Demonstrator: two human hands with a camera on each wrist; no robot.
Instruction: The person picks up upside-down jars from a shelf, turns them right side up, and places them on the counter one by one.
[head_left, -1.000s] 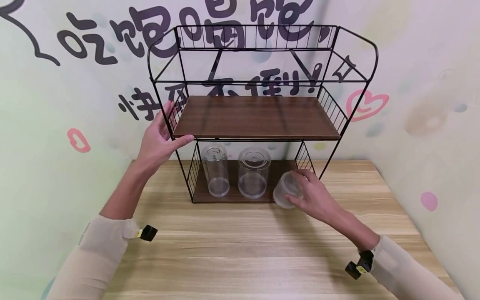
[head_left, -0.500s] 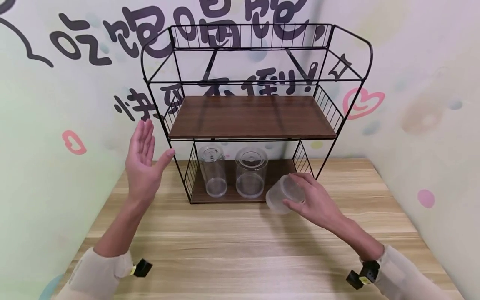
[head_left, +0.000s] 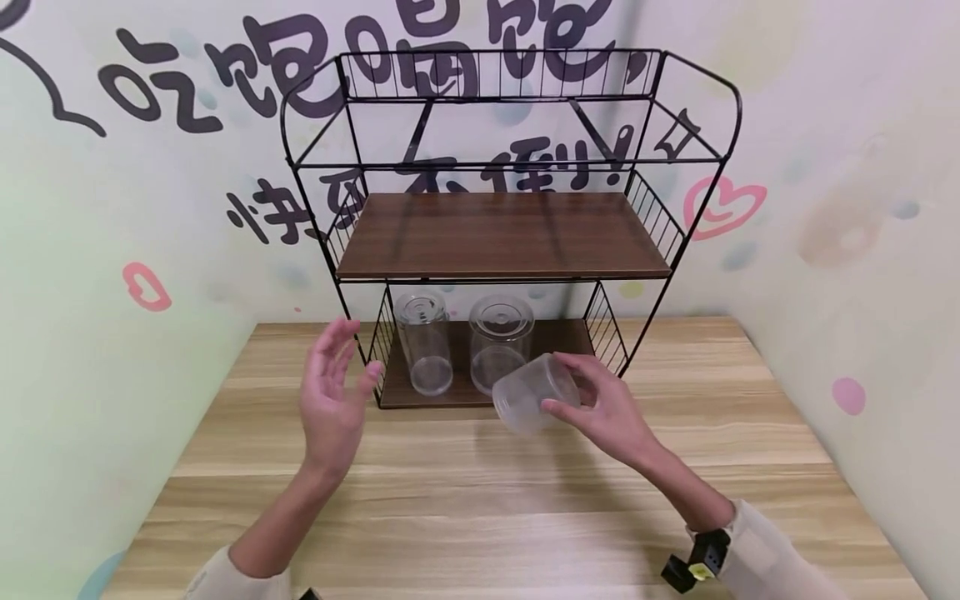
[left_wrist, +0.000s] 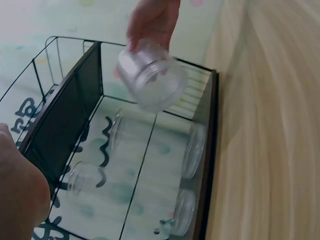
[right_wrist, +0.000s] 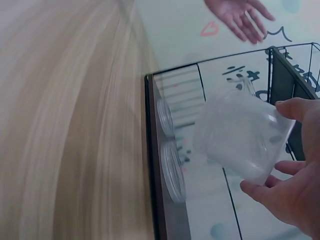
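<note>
In the head view my right hand (head_left: pixel 607 408) grips a clear plastic jar (head_left: pixel 528 396) by one end, thumb and fingers round it. Tilted, the jar hangs in front of the lower shelf; the right wrist view shows the same jar (right_wrist: pixel 240 135) close up. My left hand (head_left: pixel 333 400) is held up by the rack's left side, fingers loosely spread, holding nothing. On the lower shelf (head_left: pixel 562 333) stand a tall narrow clear jar (head_left: pixel 425 346) and a wider clear jar (head_left: pixel 501 333), the wider one partly hidden by the held jar.
The black wire rack (head_left: pixel 502 164) stands at the back of the wooden table (head_left: pixel 450 508) against a wall with lettering. Its brown middle shelf (head_left: pixel 502 233) sits above the jars. The top tier is an open wire frame.
My left hand has let go of the rack's side, dropped back, then moved right. My right hand has brought the jar leftward off the lower shelf, tilting it more.
</note>
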